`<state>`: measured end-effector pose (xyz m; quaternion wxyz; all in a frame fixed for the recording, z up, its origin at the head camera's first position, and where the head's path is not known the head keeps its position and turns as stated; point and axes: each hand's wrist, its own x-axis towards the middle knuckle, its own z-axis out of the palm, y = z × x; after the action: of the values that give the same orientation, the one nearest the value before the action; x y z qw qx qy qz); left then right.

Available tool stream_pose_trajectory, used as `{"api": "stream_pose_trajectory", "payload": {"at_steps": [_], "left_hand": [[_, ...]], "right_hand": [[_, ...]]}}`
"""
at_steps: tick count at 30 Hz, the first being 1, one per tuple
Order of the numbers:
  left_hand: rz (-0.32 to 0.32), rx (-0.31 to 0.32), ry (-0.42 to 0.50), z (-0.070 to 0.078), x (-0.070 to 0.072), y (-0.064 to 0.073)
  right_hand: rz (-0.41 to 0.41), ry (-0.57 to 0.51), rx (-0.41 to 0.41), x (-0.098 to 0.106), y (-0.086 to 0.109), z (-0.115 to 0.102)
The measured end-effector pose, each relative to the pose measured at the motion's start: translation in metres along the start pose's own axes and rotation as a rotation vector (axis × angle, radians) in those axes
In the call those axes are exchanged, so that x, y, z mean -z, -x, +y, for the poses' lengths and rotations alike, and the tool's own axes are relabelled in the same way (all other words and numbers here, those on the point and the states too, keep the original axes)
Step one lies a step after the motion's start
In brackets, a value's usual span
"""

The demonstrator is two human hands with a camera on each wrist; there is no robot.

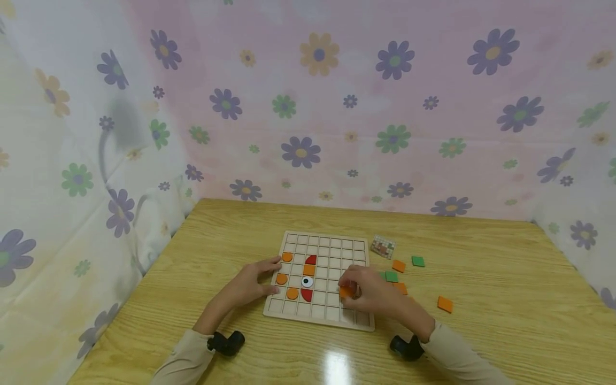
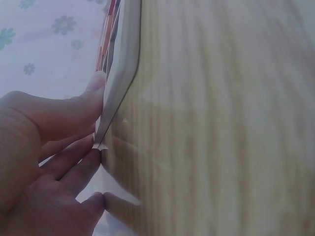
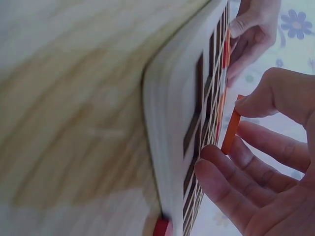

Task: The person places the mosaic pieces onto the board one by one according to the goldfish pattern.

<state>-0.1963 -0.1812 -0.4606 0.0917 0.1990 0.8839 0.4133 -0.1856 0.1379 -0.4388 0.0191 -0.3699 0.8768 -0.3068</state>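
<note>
A square wooden grid board [image 1: 333,286] lies on the table between both hands. My left hand [image 1: 247,283] rests at its left edge, thumb and fingers spread and fairly straight; in the left wrist view the thumb [image 2: 74,115] touches the rim. Above the right part of the grid, my right hand [image 1: 372,291] pinches an orange square tile [image 3: 231,132] between thumb and fingers. On the board's left half sit several orange discs [image 1: 292,293], two red quarter-round pieces [image 1: 307,295], an orange square [image 1: 309,270] and a round eye piece [image 1: 307,281].
Right of the board lie a small pattern card [image 1: 383,247], green tiles [image 1: 418,261] and several orange tiles [image 1: 445,304], some partly behind the right hand. A red piece [image 3: 162,227] shows by the board's edge. Flowered cloth [image 1: 337,160] hangs behind the table.
</note>
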Motion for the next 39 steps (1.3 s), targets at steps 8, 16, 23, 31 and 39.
{"api": "stream_pose_trajectory", "payload": {"at_steps": [8,16,23,31,39], "left_hand": [[-0.01,0.002,-0.003,0.0,-0.001,0.001],[0.0,0.01,-0.004,0.0,-0.003,0.002],[-0.005,0.001,-0.003,0.003,-0.001,0.003],[0.0,0.018,-0.007,0.004,0.001,0.003],[-0.003,0.016,-0.008,0.005,0.0,0.002]], "right_hand": [[-0.018,0.036,0.056,-0.013,-0.014,-0.012],[-0.072,0.034,0.055,-0.025,-0.025,-0.025],[-0.077,0.05,0.021,-0.031,-0.029,-0.028],[-0.06,0.048,0.03,-0.032,-0.03,-0.027],[-0.075,0.037,0.021,-0.026,-0.024,-0.026]]}}
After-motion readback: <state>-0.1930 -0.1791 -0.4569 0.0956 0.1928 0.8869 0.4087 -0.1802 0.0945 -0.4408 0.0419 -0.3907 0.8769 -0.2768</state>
